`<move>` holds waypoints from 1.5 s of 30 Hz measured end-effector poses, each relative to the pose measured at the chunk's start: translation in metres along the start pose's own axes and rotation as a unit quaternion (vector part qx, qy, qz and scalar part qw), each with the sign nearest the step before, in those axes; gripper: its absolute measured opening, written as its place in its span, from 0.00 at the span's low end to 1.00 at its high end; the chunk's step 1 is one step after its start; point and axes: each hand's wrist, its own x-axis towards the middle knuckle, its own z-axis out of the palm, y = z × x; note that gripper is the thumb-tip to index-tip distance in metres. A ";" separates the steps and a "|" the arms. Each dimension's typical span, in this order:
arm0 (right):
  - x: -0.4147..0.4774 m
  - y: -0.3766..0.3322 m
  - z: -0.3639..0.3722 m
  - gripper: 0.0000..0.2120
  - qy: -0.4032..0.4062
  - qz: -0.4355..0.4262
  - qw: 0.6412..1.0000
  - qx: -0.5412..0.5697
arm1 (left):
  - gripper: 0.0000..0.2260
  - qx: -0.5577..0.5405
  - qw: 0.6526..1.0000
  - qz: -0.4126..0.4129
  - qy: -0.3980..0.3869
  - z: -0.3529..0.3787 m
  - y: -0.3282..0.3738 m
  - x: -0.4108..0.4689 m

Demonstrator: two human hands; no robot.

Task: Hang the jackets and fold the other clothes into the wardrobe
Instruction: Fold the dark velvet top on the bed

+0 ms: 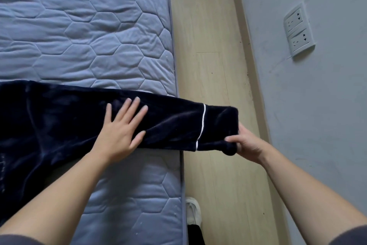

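A dark navy fleece garment (59, 121) lies across the quilted blue mattress (79, 26), running from the left edge of view to past the bed's right side. A thin white piping line (202, 125) marks its cuff. My left hand (121, 127) presses flat on the fabric with fingers spread, just left of the piping. My right hand (243, 141) pinches the cuff end, which hangs out over the floor beyond the mattress edge. No wardrobe or jacket is in view.
A strip of light wooden floor (214, 56) runs between the mattress and a grey wall (317, 95). Two white wall sockets (298, 30) sit on that wall. My white shoe (193, 213) stands on the floor beside the bed.
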 end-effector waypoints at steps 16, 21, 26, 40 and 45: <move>0.054 0.051 0.028 0.17 0.206 0.066 0.925 0.312 | 0.30 0.076 0.991 0.105 -0.028 0.025 0.053 0.006; 0.072 0.066 0.026 0.29 0.096 0.209 0.943 0.240 | 0.28 0.091 0.986 0.127 -0.050 0.038 0.081 0.025; 0.096 0.075 0.050 0.31 0.073 0.305 0.929 0.195 | 0.27 0.130 0.980 0.132 -0.067 0.049 0.090 0.031; 0.022 0.066 0.004 0.17 0.067 0.189 0.926 0.320 | 0.30 0.023 0.997 -0.073 -0.026 0.025 0.112 0.017; -0.001 0.036 -0.007 0.08 0.110 0.112 0.972 0.174 | 0.29 0.021 0.996 0.027 -0.078 0.010 0.138 0.000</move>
